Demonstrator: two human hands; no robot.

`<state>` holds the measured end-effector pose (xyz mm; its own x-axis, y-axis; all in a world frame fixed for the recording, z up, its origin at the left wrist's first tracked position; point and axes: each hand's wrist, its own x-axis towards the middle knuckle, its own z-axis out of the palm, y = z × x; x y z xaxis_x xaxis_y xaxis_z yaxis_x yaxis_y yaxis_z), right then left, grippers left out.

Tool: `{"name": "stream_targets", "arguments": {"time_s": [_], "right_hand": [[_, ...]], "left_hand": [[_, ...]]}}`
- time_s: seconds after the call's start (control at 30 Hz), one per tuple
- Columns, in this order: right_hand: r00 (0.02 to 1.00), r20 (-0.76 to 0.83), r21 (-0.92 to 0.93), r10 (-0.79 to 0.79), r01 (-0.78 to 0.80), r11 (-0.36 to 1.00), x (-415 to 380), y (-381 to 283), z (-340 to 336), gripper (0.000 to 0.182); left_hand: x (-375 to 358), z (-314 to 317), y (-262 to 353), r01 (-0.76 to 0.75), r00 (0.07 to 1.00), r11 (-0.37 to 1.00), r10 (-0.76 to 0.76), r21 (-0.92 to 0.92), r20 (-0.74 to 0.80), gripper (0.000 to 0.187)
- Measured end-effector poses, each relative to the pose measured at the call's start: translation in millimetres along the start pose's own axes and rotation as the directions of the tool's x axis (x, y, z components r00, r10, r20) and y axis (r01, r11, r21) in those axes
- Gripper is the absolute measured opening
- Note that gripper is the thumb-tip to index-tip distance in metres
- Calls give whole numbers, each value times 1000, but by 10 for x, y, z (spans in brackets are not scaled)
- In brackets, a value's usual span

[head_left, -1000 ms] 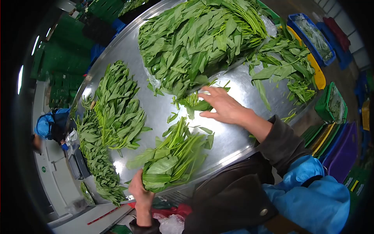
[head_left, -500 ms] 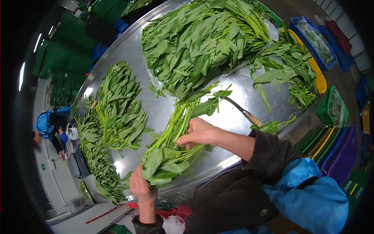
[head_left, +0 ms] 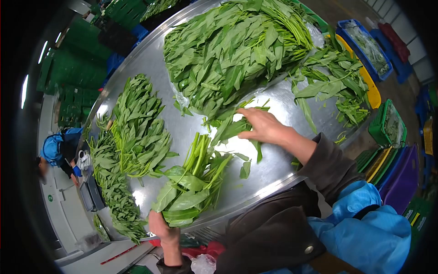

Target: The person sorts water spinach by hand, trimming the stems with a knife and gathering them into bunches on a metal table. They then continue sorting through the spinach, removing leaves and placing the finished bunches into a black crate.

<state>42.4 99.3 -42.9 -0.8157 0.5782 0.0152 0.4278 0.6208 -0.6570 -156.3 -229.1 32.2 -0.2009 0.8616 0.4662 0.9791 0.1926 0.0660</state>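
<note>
A bunch of leafy greens [head_left: 196, 182], which look like water spinach, is tilted over the near edge of the metal table. My left hand [head_left: 160, 224] is closed on its leafy lower end, with its fingertips partly hidden by leaves. My right hand [head_left: 264, 125] reaches over loose leaves [head_left: 230, 129] in front of the big pile. Its thumb and fingers are apart, with leaves between and beneath them. The large pile of the same greens [head_left: 232, 55] lies at the back on clear plastic.
Laid-out bunches [head_left: 137, 128] line the table's left side. Loose trimmings [head_left: 333, 77] lie at right by a yellow crate rim [head_left: 372, 89]. Crates [head_left: 388, 123] stand beyond the right edge. A person in blue [head_left: 54, 148] works at far left. The metal table [head_left: 182, 132] has a raised rim.
My right hand has left the bunch's stems and moved up and right to the loose leaves. The curved knife seen there before is now out of sight. My left hand has lowered slightly.
</note>
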Motion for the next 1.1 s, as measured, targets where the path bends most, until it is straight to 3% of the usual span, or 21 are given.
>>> {"name": "stream_targets", "arguments": {"time_s": [0.03, 0.07, 0.13, 0.17, 0.23, 0.3, 0.37, 0.4, 0.43, 0.47, 0.5, 0.57, 0.6, 0.63, 0.67, 0.8, 0.9, 0.97, 1.03, 1.07, 1.1], "right_hand": [[950, 277, 361, 146, -244, 900, -18, -151, -93, 76], [908, 415, 559, 60, -307, 770, 7, -180, 76, 76], [906, 398, 689, -142, -193, 699, -41, -460, 273, 59], [900, 429, 669, -74, -261, 696, -67, -592, 224, 46], [915, 401, 817, -50, -332, 471, -19, -525, 298, 33], [970, 179, 955, 166, -212, 209, 40, -190, 351, 28], [921, 183, 972, 344, -221, 76, 76, 133, 139, 33], [906, 267, 770, 328, -405, 493, 156, 164, 86, 50], [907, 269, 770, 325, -405, 493, 163, 135, 97, 50], [994, -108, 532, 30, 32, 846, 137, -27, 59, 55], [865, -318, 72, -388, 430, 900, 117, -177, 41, 60], [756, -282, 163, -591, 644, 747, 158, -435, 91, 50], [760, -285, 161, -584, 639, 752, 154, -528, 66, 50], [812, 84, 367, -577, 513, 776, 158, -607, 20, 43], [705, 445, 503, -552, 314, 806, 157, -648, -4, 38], [760, 376, 648, -530, 193, 737, 70, -572, 104, 35], [745, 461, 654, -482, 81, 752, 44, -494, 157, 32], [907, 343, 707, -243, -79, 703, 4, -474, 210, 32], [932, 292, 778, -214, -101, 621, -21, -410, 265, 36], [982, 189, 880, -9, -165, 445, -18, -315, 333, 37], [969, 123, 953, 214, -175, 246, -20, -226, 368, 38]], "left_hand": [[48, 6, 26, -44, 999, 999, 45, 6, -26, 48], [86, 34, 51, -47, 999, 999, 47, 7, -28, 48], [144, 68, 75, -83, 996, 997, 83, 5, -40, 42], [146, 64, 76, -88, 995, 996, 88, 5, -41, 42], [114, 48, 82, -2, 1000, 998, 1, -56, -19, 39], [99, -21, 96, 52, 998, 995, -55, -81, -38, 38], [60, -71, 78, 63, 996, 997, -65, -37, -61, 36], [74, -85, 46, 6, 999, 999, -8, -32, -48, 36], [72, -85, 4, 9, 999, 1000, -10, -30, -48, 36], [45, -88, -30, -41, 999, 999, 41, -11, 6, 36], [30, -89, -53, -92, 994, 996, 92, 2, 60, 36], [75, -87, -42, -152, 984, 988, 149, 26, 97, 36], [127, -78, -27, -197, 974, 980, 194, 16, 114, 36], [159, -60, -16, -238, 964, 971, 236, 5, 126, 36], [152, -55, -38, -276, 955, 961, 273, 8, 118, 36], [69, -76, -15, -271, 958, 962, 265, 44, 114, 33], [88, -56, 8, -257, 960, 966, 254, 10, 116, 34], [82, -67, 16, -245, 963, 969, 241, 22, 118, 33], [72, -78, 18, -239, 965, 971, 234, 31, 123, 33], [60, -81, 23, -214, 971, 977, 209, 26, 119, 33], [41, -89, 32, -186, 977, 982, 182, 22, 115, 32]]}}
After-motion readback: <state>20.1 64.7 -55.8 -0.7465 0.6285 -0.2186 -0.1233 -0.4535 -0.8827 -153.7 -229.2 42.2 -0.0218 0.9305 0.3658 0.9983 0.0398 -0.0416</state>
